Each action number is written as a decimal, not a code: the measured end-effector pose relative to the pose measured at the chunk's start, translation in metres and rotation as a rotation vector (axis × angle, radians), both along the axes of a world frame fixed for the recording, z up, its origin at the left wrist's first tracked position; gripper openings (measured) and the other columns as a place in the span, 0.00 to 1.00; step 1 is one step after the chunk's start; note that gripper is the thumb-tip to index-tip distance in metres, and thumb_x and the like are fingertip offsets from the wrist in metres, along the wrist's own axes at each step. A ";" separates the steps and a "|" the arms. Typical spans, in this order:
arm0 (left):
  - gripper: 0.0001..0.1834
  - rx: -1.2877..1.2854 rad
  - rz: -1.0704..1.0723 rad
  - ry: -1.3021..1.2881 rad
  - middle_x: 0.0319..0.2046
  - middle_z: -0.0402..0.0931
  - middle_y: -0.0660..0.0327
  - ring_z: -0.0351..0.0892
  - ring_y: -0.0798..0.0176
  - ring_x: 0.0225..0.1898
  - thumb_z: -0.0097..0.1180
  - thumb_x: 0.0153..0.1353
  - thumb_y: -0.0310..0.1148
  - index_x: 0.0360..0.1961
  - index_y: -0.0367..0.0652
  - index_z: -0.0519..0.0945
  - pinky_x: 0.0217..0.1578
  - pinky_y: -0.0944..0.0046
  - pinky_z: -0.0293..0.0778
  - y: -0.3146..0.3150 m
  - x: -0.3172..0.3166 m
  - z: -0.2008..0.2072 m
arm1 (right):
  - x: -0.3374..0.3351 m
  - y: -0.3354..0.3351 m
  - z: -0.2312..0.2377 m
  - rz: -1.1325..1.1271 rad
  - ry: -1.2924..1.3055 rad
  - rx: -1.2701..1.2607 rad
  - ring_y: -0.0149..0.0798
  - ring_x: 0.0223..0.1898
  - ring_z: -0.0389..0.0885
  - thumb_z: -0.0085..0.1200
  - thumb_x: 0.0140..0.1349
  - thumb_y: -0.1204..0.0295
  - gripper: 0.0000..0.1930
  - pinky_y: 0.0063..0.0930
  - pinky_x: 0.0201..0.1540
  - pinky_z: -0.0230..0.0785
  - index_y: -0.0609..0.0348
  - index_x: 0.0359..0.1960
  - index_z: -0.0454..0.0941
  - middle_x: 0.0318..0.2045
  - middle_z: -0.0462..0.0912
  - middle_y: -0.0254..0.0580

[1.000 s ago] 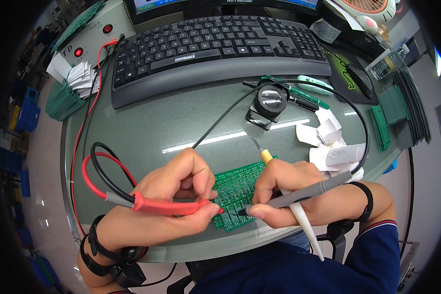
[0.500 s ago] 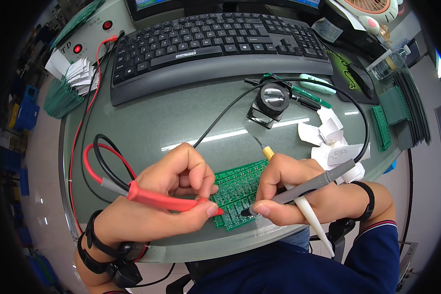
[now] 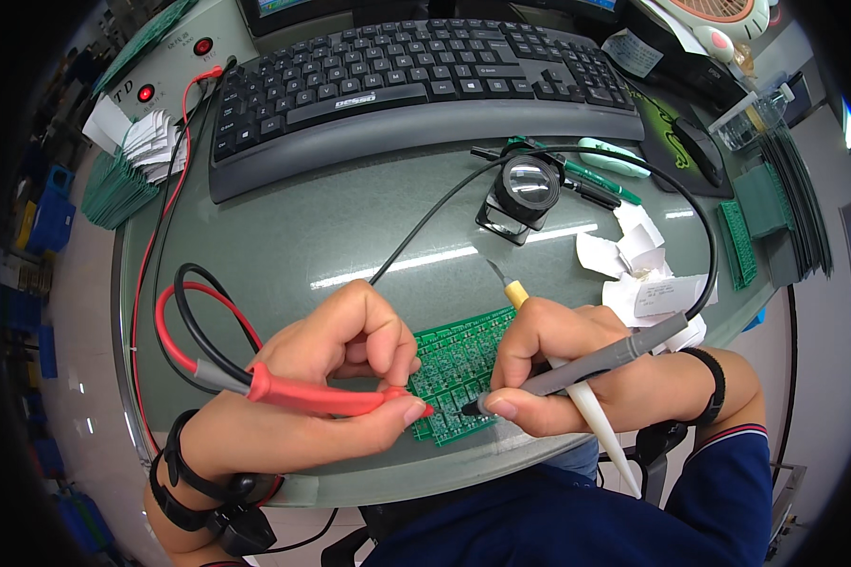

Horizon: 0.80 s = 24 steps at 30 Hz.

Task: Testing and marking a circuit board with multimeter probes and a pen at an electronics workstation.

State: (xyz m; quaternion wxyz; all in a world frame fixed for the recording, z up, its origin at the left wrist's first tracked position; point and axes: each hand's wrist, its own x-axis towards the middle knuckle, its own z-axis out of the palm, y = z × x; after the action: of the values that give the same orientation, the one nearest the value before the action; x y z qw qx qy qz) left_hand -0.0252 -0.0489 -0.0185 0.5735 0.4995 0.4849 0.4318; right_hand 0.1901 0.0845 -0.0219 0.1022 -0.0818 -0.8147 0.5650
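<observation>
Head view — left hand (image 3: 336, 378) pinches red probe (image 3: 326, 399); right hand (image 3: 563, 364) grey probe (image 3: 577, 367) — on circuit board (image 3: 456, 364).

At twelve o'clock, behind the keyboard, you have the bottom edges of two screens (image 3: 293, 8), showing thin strips of blue and light colour. At about three o'clock on the tabletop lies a loose heap of white paper labels (image 3: 648, 274), small rectangles, some curled. At ten o'clock sits a fanned stack of white slips (image 3: 151, 142), just beside a pale grey box (image 3: 175, 57) whose face bears dark lettering and two red round buttons.
</observation>
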 end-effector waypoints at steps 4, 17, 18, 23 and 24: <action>0.18 -0.006 -0.001 0.026 0.35 0.68 0.62 0.70 0.72 0.39 0.61 0.54 0.22 0.35 0.45 0.61 0.54 0.60 0.75 -0.001 0.001 0.001 | 0.000 -0.001 0.001 0.000 -0.007 -0.007 0.30 0.18 0.73 0.60 0.61 0.68 0.13 0.25 0.20 0.63 0.58 0.33 0.67 0.19 0.75 0.37; 0.20 -0.116 -0.094 -0.015 0.41 0.75 0.58 0.73 0.75 0.35 0.59 0.58 0.23 0.50 0.38 0.66 0.41 0.71 0.70 -0.002 0.008 0.029 | -0.023 0.000 0.011 -0.022 0.134 -0.091 0.35 0.25 0.80 0.59 0.63 0.64 0.15 0.28 0.28 0.69 0.62 0.39 0.71 0.24 0.78 0.40; 0.19 -0.177 -0.053 -0.081 0.39 0.75 0.61 0.72 0.76 0.34 0.59 0.60 0.25 0.50 0.38 0.67 0.38 0.73 0.70 -0.003 0.007 0.026 | -0.024 0.001 0.018 -0.019 0.074 -0.050 0.37 0.26 0.80 0.59 0.64 0.62 0.16 0.29 0.28 0.69 0.62 0.39 0.71 0.25 0.78 0.41; 0.08 0.060 0.346 -0.435 0.33 0.75 0.59 0.79 0.69 0.32 0.49 0.68 0.35 0.38 0.41 0.68 0.30 0.72 0.74 0.009 -0.020 0.017 | -0.019 0.012 0.015 0.055 0.062 0.529 0.46 0.28 0.80 0.61 0.59 0.59 0.20 0.36 0.27 0.71 0.58 0.44 0.70 0.24 0.78 0.41; 0.13 0.135 0.276 -0.471 0.36 0.76 0.55 0.79 0.64 0.39 0.43 0.69 0.38 0.36 0.39 0.72 0.40 0.66 0.75 0.014 -0.034 0.018 | -0.019 0.008 0.017 0.098 0.108 0.697 0.46 0.34 0.80 0.63 0.54 0.57 0.23 0.38 0.32 0.72 0.56 0.44 0.70 0.28 0.78 0.41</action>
State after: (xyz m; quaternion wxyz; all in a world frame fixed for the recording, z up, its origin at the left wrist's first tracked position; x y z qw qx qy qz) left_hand -0.0589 -0.0348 -0.0002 0.5715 0.3517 0.3719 0.6414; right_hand 0.1714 0.0928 -0.0052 0.1397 0.0269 -0.9548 0.2609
